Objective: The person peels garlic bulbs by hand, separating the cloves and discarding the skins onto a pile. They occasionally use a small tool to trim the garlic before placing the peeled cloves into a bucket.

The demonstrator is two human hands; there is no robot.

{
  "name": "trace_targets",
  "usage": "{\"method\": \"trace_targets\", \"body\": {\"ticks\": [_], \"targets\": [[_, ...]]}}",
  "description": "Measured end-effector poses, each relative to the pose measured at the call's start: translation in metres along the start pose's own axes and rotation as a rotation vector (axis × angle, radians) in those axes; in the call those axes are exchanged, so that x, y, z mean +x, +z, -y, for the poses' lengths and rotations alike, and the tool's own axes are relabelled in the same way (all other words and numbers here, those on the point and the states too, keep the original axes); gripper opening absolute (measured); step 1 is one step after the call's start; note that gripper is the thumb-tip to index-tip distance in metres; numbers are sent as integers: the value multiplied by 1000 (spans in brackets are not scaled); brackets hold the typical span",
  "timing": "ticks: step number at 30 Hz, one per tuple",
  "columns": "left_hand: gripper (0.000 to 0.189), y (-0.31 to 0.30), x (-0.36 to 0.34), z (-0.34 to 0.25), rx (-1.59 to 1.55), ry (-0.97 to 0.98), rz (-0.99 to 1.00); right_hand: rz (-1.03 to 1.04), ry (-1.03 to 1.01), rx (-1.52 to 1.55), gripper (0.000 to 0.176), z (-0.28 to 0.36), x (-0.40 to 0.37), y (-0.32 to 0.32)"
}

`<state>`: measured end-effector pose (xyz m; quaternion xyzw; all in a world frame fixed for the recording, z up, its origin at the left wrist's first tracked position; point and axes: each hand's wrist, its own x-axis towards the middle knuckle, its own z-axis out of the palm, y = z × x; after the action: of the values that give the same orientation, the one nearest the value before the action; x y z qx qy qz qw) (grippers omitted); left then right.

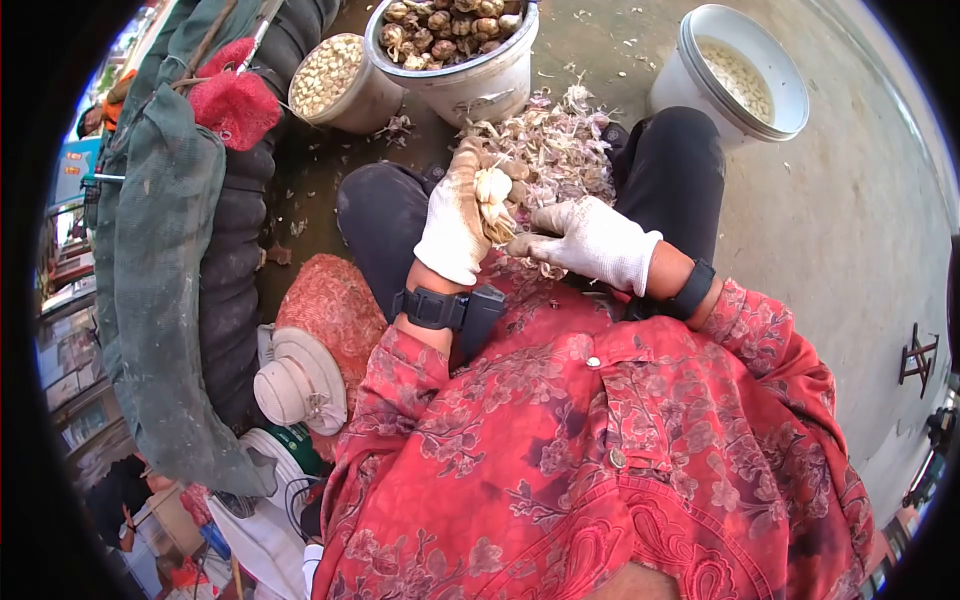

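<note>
My left hand (453,215), in a stained white glove, is closed around a partly peeled garlic bulb (494,188). Pale cloves show at the top of the bulb, and its dry, stringy end points down toward my lap. My right hand (592,240), gloved as well, is just to the right with its fingers stretched out and apart. Those fingertips come close to the lower end of the bulb. Beneath and beyond both hands, a heap of papery garlic skins (562,150) lies between my knees.
A bucket of unpeeled garlic bulbs (462,85) stands ahead. Left of it is a bucket of peeled cloves (350,110); a white bucket (690,75) at right holds cloves in liquid. A red mesh sack (325,290) with a pale hat (300,380) sits at my left, near dark ribbed tubing (235,270).
</note>
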<state>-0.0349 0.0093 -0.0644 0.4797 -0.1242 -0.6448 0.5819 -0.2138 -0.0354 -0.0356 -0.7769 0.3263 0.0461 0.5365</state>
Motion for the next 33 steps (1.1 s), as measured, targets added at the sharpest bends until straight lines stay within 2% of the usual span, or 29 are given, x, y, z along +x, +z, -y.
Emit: {"method": "trace_targets", "body": {"ticks": [2, 4, 7, 9, 11, 12, 14, 19, 22, 25, 28, 30, 32, 33], "targets": [[41, 3, -1, -1, -69, -20, 18, -109, -96, 174, 38, -14, 6, 4], [41, 5, -5, -2, -27, 10, 3, -121, -92, 377, 43, -16, 10, 4], [42, 5, -6, -1, -35, -12, 8, -135, -162, 376, 44, -13, 10, 0], [42, -4, 2, 9, -84, -31, -2, -233, -187, 468, 45, -9, 11, 2], [41, -31, 22, 36, 472, 309, -119, -227, -178, 399, 45, -2, 9, -4], [41, -22, 16, 30, 473, 308, -119, -223, -169, 327, 45, 1, 8, -6], [40, 4, -5, 9, 153, 80, -39, -232, -175, 339, 44, 6, 5, -6], [39, -1, -4, 15, 65, 38, -21, -222, -195, 460, 41, -1, 10, 5], [41, -7, 4, 21, 47, -10, 3, -157, -110, 399, 37, 3, 7, 4], [43, 5, -5, 11, 4, -72, -16, -244, -215, -38, 36, 5, 3, 3], [50, 13, -5, 0, -15, -82, -90, -185, -197, -130, 37, 3, 4, 0], [54, 1, 3, -1, -91, -158, -7, -178, -231, -68, 40, -8, 12, 1], [58, -4, 10, 2, -118, -107, -1, -147, -86, 123, 43, -5, 12, -5], [59, -6, 12, -3, -196, -163, 55, -179, -114, 175, 46, -10, 15, -4]]}}
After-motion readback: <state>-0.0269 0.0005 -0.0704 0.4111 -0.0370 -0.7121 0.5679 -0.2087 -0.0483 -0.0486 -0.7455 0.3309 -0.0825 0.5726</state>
